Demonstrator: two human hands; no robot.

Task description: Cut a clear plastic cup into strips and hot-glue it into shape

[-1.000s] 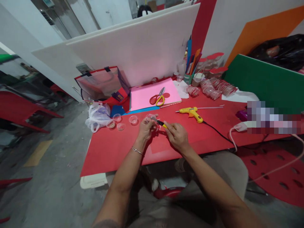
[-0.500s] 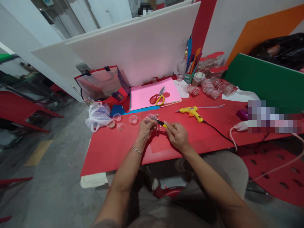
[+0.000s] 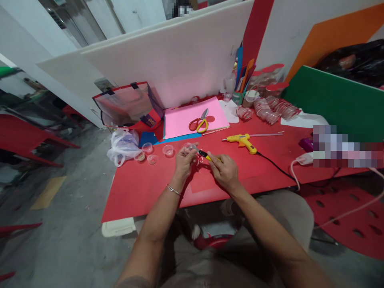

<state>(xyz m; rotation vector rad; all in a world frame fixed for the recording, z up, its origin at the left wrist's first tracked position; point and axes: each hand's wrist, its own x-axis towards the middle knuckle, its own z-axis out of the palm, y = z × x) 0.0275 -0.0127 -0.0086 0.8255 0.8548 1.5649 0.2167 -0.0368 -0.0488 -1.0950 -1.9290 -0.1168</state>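
Observation:
My left hand (image 3: 185,161) is closed on a small clear plastic cup (image 3: 190,148), held above the red table (image 3: 144,192). In my right hand (image 3: 223,170) is a yellow and black utility knife (image 3: 205,155), its front end pointing at the cup. Whether the blade touches the cup is too small to tell. Thin red and white scraps (image 3: 199,160) lie below and between the hands. To the left, several more clear cups stand on the table, one cup (image 3: 168,150) being closest to my left hand.
A yellow glue gun (image 3: 242,142) with a black cord lies to the right. Behind my hands, scissors (image 3: 201,122) rest on pink sheets (image 3: 180,120). Stacked clear cups (image 3: 265,111) and a pen holder (image 3: 238,98) stand at the back. A plastic bag (image 3: 122,146) sits at the left edge.
The cup in my left hand has tilted slightly and shows more of its side. The knife's front end has shifted a little to the right, away from the cup.

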